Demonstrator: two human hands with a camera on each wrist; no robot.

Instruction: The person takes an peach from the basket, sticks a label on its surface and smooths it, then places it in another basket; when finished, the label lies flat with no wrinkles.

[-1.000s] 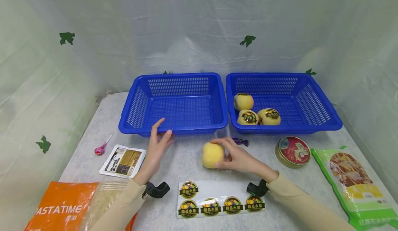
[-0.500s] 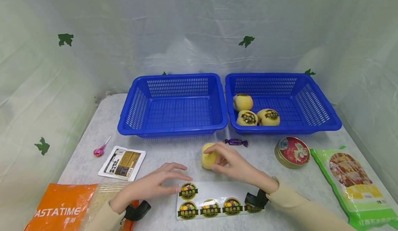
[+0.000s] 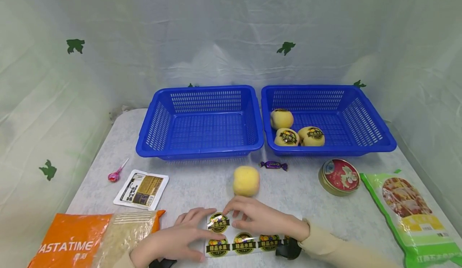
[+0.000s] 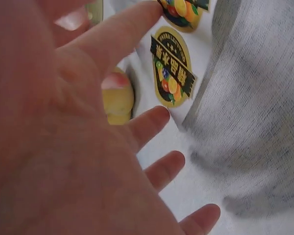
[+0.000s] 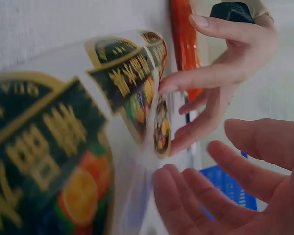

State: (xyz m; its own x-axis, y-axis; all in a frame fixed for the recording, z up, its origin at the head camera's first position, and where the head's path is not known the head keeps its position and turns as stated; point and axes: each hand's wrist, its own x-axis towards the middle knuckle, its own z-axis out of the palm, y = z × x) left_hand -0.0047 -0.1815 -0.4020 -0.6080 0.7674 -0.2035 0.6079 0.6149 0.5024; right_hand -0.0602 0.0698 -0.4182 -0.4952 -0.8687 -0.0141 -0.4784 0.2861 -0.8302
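Note:
A white sheet of round fruit stickers (image 3: 232, 232) lies near the table's front. My left hand (image 3: 177, 238) is spread over the sheet's left end, one fingertip at the upper sticker (image 3: 218, 222). From the other side, my right hand (image 3: 267, 220) reaches over the sheet, index fingertip by that sticker's upper right edge. Loosely bent fingers (image 5: 186, 196) show in the right wrist view, with nothing seen between them. Just beyond the right hand a yellow peach (image 3: 246, 181) stands on the table without a label. In the left wrist view a black-and-gold sticker (image 4: 172, 66) shows clearly.
Behind stand two blue baskets: the left (image 3: 200, 151) bare inside, the right (image 3: 332, 151) with three labelled peaches. A purple candy (image 3: 273, 165), round tin (image 3: 339, 176) and green bag (image 3: 415, 216) lie rightward. Leftward are a lollipop (image 3: 114, 176), white packet (image 3: 142, 189) and orange pasta bag (image 3: 73, 238).
The right hand has let go of the peach and come down to the sticker sheet. The left hand has moved from near the left basket to the sheet's left end.

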